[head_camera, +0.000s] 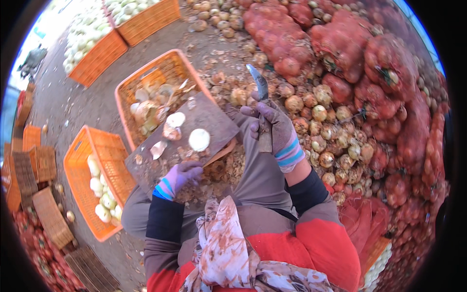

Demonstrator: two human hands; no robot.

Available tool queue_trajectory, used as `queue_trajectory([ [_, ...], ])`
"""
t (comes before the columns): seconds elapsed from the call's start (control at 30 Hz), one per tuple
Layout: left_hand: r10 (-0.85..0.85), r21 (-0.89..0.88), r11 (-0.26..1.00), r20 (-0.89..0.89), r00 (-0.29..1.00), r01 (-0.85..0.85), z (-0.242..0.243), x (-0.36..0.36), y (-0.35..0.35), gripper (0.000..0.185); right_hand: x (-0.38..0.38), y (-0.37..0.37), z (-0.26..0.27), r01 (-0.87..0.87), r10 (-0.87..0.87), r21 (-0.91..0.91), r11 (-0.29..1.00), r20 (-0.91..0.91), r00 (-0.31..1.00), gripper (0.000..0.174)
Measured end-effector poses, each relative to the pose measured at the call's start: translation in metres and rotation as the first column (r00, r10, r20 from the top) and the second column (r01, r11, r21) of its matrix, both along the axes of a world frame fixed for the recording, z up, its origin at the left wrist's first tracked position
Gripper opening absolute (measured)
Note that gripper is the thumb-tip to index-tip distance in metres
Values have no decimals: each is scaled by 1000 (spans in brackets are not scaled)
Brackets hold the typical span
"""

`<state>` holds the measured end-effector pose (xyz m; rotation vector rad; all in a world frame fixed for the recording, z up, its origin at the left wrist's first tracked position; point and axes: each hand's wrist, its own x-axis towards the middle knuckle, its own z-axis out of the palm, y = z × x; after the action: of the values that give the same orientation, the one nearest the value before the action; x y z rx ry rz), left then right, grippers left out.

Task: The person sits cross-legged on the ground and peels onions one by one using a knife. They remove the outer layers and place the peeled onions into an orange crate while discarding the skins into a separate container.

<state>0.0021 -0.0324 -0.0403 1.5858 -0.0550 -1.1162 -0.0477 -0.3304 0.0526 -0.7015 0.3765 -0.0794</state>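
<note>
My right hand [275, 124], in a purple knit glove, grips the wooden handle of a short curved-blade knife [263, 109]. Its blade points up and away from me. My left hand [182, 177], gloved the same way, is at the near edge of a dark board [219, 124], fingers loosely bent; no object shows in it, though its palm is hidden. On the board lie a white peeled onion or onion piece [199, 139], a smaller white onion piece [176, 119], a brown onion skin [171, 132] and a pale peel scrap [158, 149].
Beyond the board, an orange plastic crate [122, 100] holds onion skins. Another crate [111, 157] at left contains peeled onions. Unpeeled onions [328, 135] are heaped at my right beside red mesh sacks [341, 43]. Crates of white onions [98, 56] stand farther off.
</note>
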Motion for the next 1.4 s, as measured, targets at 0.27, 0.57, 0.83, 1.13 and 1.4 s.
queue_trajectory([
  [0.27, 365, 46, 836, 698, 616, -547, -17, 140, -23, 66, -98, -168, -117, 258, -400, -354, 899, -423, 813, 35],
  [0.57, -545, 655, 654, 755, 363, -379, -59, 63, -72, 59, -27, -135, -238, -547, -186, -754, 363, -634, 751, 35],
  [0.83, -553, 672, 653, 738, 388, -349, -53, 60, -76, 59, 35, -149, -235, -818, -97, -574, -51, -812, 576, 33],
  [1.13, -579, 663, 624, 748, 325, -414, -55, 61, -76, 48, 57, -148, -253, -845, 128, -468, 261, -850, 510, 22],
  [1.4, -11, 288, 800, 884, 467, -527, -37, 91, -73, 49, 48, -132, -74, -555, 234, -830, 61, -529, 816, 21],
])
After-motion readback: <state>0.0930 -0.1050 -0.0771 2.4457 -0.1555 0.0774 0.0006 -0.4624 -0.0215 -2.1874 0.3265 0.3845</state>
